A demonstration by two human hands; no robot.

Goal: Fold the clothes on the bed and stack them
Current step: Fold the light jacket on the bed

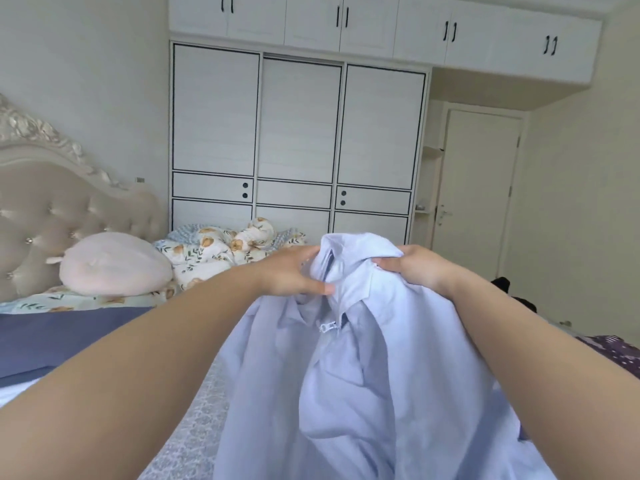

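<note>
A pale blue collared shirt hangs in front of me, lifted above the bed. My left hand grips the shirt's left collar area, thumb in front of the cloth. On the other side my right hand grips the collar, fingers curled into the fabric. The shirt's body drapes down between my forearms and covers much of the mattress. A small white clip or button tab shows at the placket below the collar.
A pink round cushion and a floral quilt lie by the tufted headboard. A dark blue sheet is at left, dark patterned cloth at right. White wardrobe and door stand behind.
</note>
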